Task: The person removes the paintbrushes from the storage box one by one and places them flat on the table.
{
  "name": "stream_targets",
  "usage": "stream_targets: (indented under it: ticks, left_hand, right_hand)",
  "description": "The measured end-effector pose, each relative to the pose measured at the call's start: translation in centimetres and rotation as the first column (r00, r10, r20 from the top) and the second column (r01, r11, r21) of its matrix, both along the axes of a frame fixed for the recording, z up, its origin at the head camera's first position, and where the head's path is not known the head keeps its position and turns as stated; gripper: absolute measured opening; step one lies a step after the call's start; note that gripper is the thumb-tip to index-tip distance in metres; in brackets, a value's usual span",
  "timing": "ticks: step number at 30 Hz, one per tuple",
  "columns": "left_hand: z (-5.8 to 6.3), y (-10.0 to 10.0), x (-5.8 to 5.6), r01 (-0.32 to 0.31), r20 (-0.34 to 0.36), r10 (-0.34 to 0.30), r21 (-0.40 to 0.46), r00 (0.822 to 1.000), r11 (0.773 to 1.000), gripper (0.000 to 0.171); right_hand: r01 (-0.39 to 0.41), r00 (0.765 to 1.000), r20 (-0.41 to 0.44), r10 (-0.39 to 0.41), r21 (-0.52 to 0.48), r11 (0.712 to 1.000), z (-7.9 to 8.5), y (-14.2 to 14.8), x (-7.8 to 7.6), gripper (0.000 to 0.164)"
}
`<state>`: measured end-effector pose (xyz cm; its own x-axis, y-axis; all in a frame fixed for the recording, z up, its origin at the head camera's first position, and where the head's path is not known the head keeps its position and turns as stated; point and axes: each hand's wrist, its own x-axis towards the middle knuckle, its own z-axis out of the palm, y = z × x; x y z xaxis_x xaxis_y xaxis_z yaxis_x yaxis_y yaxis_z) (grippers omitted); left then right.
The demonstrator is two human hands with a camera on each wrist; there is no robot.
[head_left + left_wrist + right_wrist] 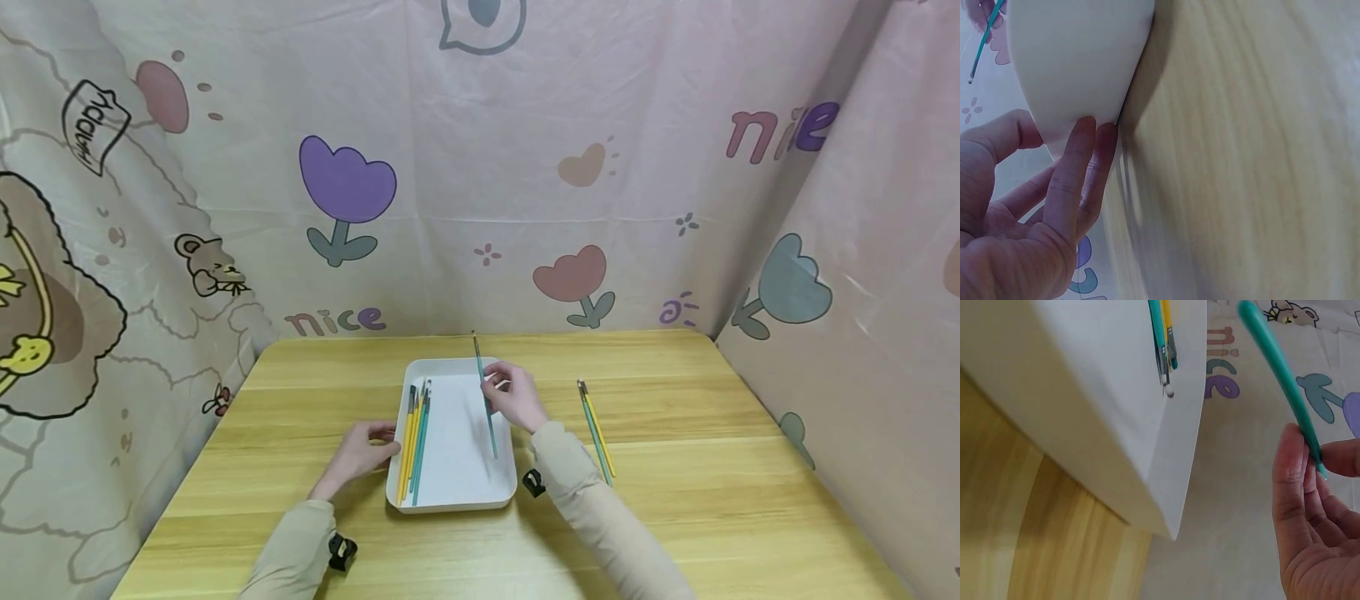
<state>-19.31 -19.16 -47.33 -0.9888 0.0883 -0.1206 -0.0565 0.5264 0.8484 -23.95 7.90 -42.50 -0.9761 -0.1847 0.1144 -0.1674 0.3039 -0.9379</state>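
Note:
A teal-handled paintbrush point(491, 429) is pinched between the thumb and fingers of my right hand point(517, 398), held aslant over the right side of a white tray point(457, 506). In the right wrist view its teal handle point(1282, 372) rises from the fingertips. My left hand point(363, 454) holds the tray's left side, with thumb at the rim and fingers point(1072, 169) against the outer wall. Inside the tray, along its left wall, lie several yellow paintbrushes point(410, 446) and teal paintbrushes point(422, 450), bristles toward the back.
To the right of the tray, a yellow paintbrush point(600, 429) and a teal paintbrush point(595, 433) lie together on the wooden table point(712, 500). A printed curtain point(465, 167) hangs behind the table and along both sides.

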Motion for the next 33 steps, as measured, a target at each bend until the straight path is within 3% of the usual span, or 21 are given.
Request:
stream_targets:
  ticks: [11,19,33]
  left_hand:
    - [0.0,0.0,0.0,-0.003,0.003,0.003,-0.007,1.000,1.000,0.044]
    - [-0.1,-0.1,-0.1,-0.006,0.003,0.006,-0.013,1.000,1.000,0.043]
    - [-0.3,-0.1,-0.1,-0.004,0.004,0.004,-0.002,1.000,1.000,0.042]
  right_hand:
    - [0.005,0.997,-0.082,-0.008,-0.036,0.999,-1.1,2.6,0.7,0.029]
    - [0.069,0.997,-0.018,-0.070,-0.044,0.997,-1.4,4.2,1.2,0.029]
    - [0.148,0.988,-0.036,-0.148,0.003,0.989,-2.8,7.3,1.5,0.029]
